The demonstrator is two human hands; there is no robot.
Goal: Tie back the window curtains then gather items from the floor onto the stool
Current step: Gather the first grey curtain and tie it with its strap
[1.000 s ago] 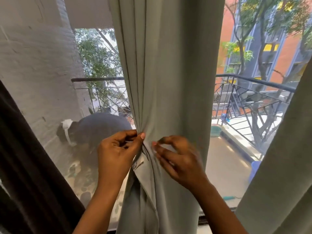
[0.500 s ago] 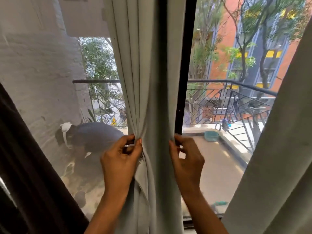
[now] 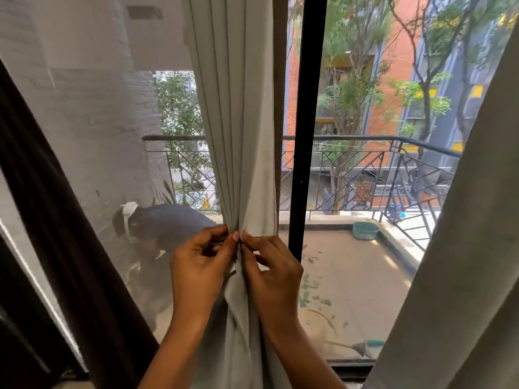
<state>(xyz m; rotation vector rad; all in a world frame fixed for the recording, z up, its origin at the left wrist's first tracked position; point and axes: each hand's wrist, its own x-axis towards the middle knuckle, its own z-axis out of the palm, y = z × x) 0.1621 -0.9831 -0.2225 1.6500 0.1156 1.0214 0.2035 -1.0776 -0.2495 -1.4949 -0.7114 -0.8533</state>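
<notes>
The pale curtain hangs in the middle of the window, just left of the black window bar. Its cloth is drawn into narrow upright pleats that come together at one tight point about halfway down. Below that point the fabric falls loose between the two forearms.

Both hands meet at the gathered point. The left hand has its fingers curled, and its thumb and forefinger pinch the folds from the left. The right hand is curled the same way and pinches the same bunch from the right, so the fingertips of the two hands nearly touch. A thin pale strip may lie between the left fingers, but it is too small to tell what it is.

A second pale curtain panel slants down the right edge, well apart from the hands. A dark curtain slants down the left edge.

Through the mesh lies a balcony with a metal railing. A person bends low on the balcony to the left, behind the left hand. A teal basin sits by the railing on the right, and scattered leaves lie on the balcony floor. Trees and an orange and grey building stand beyond.
</notes>
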